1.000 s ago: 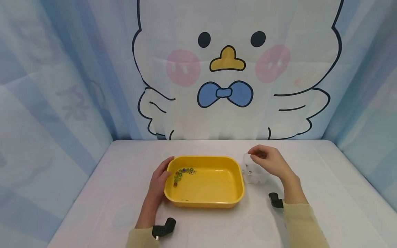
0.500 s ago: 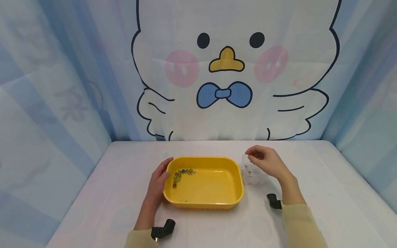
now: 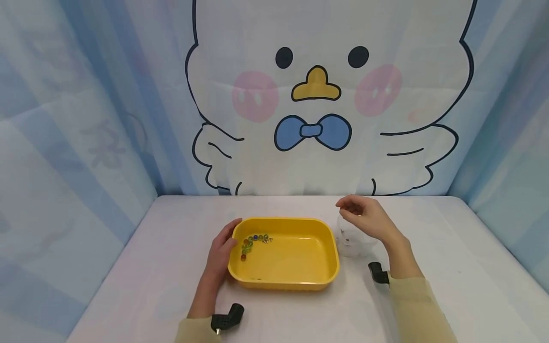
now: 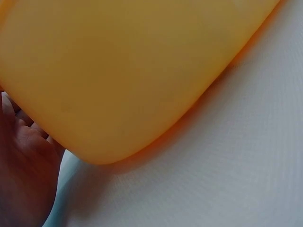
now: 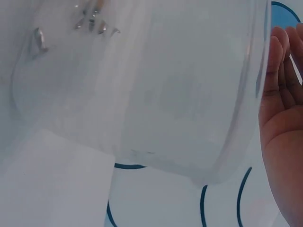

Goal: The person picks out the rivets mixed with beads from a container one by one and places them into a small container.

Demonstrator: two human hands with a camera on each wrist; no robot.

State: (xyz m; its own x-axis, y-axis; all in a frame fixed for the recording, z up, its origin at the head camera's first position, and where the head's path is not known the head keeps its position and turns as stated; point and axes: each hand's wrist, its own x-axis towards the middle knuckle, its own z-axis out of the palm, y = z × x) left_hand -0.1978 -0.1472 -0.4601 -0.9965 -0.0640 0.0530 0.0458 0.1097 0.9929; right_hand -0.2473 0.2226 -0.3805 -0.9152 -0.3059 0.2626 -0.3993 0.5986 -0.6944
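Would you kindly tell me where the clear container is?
In the head view, the clear container sits right of the yellow tray, partly behind the right hand.

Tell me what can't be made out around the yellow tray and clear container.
Head view: part of the clear container, behind the right hand; whether that hand holds anything is too small to tell.
Left wrist view: the left hand, cut off by the left edge and partly hidden by the yellow tray.
Right wrist view: silvery pieces, too blurred to identify.
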